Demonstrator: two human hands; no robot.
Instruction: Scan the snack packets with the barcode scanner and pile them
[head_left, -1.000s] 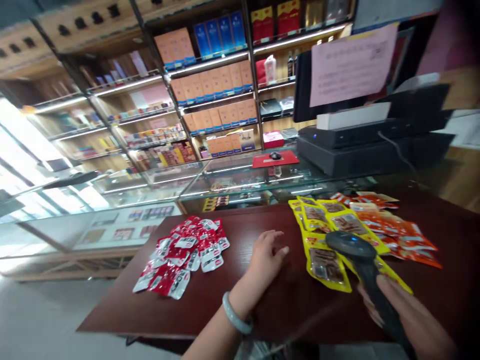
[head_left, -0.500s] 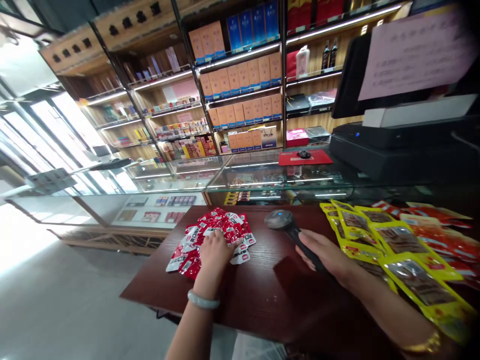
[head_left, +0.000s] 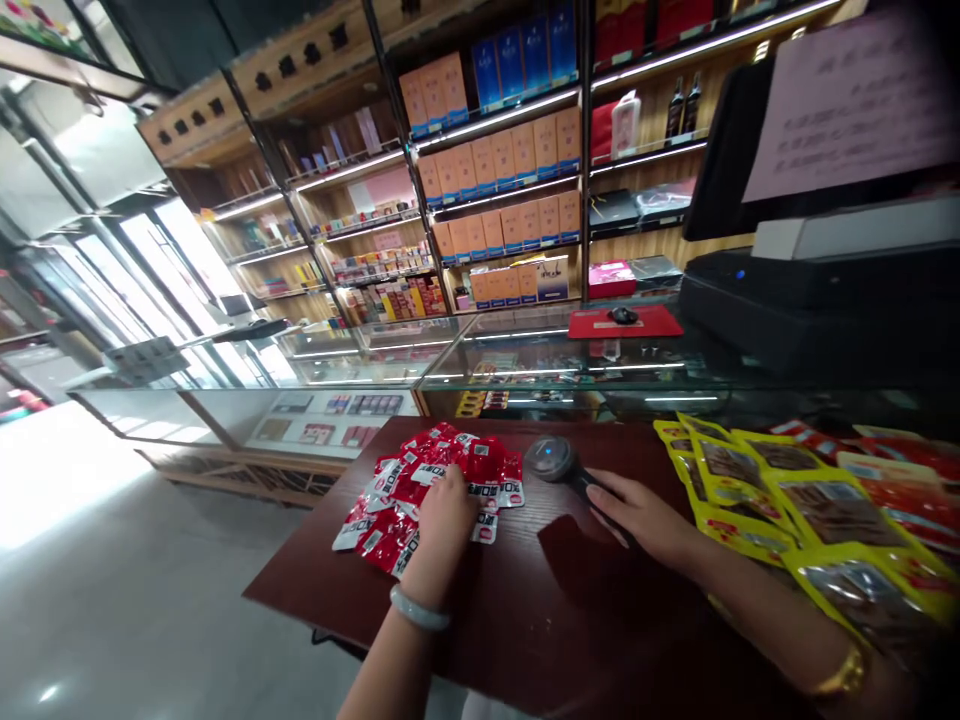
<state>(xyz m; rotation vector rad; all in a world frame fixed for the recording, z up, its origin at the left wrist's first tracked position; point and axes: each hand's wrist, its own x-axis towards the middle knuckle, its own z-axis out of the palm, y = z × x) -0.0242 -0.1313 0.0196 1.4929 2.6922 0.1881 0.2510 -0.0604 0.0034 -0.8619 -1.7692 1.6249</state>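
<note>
**Item 1. Red sachets (head_left: 390,495).** A loose, overlapping heap is lying on the dark table (head_left: 525,620), just left of the barcode scanner (head_left: 551,458). Its nearest packets are almost touching the scanner head.

**Item 2. Left hand (head_left: 448,508).** It is resting palm-down on the right part of the heap, left of the scanner, with a pale bangle (head_left: 420,610) on the wrist. The fingers are bending down onto the sachets. Whether they are pinching one cannot be told from here.

**Item 3. Barcode scanner.** This is the reference piece. Its round head is pointing towards the heap, low over the table, with a small blue light showing on top.

**Item 4. Right hand (head_left: 645,515).** It is lying immediately right of the scanner head, fingers closing around the dark handle and holding it.

**Item 5. Yellow packets (head_left: 757,485).** These are spread in rows to the right of the scanner, with orange packets (head_left: 900,450) farther right again.

**Risks, as judged.**
- The sachets are glossy and stacked, so the pressing left hand could be sliding several at once, pushing some towards the table's left edge.
- With codes overlapping so close to the scanner head, a neighbouring sachet could be read instead of the intended one.
- The right forearm is lying beside the yellow rows and could be dragging them askew.
</note>
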